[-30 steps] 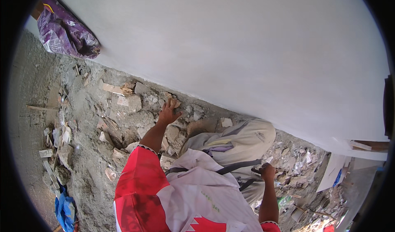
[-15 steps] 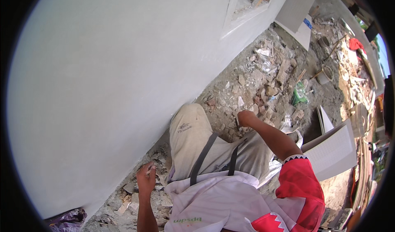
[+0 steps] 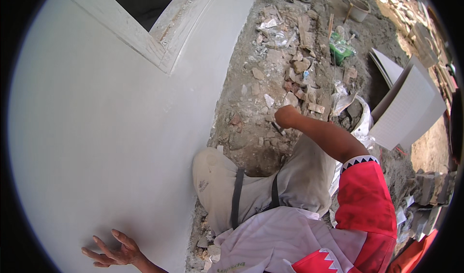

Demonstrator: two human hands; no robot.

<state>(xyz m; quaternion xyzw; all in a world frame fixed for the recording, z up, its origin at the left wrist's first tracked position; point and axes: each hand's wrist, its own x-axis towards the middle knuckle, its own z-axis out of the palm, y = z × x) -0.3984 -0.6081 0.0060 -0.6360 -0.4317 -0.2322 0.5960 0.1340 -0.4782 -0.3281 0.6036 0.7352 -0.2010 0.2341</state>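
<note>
My left hand (image 3: 114, 251) is open, its fingers spread against or just off the smooth pale wall (image 3: 121, 142); whether it touches I cannot tell. No object shows in it. My right hand (image 3: 288, 117) is closed in a fist over the rubble strip (image 3: 251, 103), ahead of my bent knees. From under that fist sticks a slim dark object with a pale end (image 3: 279, 128); the rest of it is hidden, so its kind cannot be told.
A window opening with a rough pale frame (image 3: 162, 50) is in the wall ahead. Broken bricks and stones (image 3: 300, 66) litter the ground beside the wall. To the right are a green plastic bag (image 3: 340, 49), a bucket (image 3: 358, 9), a white sack (image 3: 363, 123) and bent white sheets (image 3: 411, 106).
My left hand has gone from above the rubble by the wall's foot out to the wall, its fingers spreading. My right hand stays closed. The view has turned, bringing the window frame nearer.
</note>
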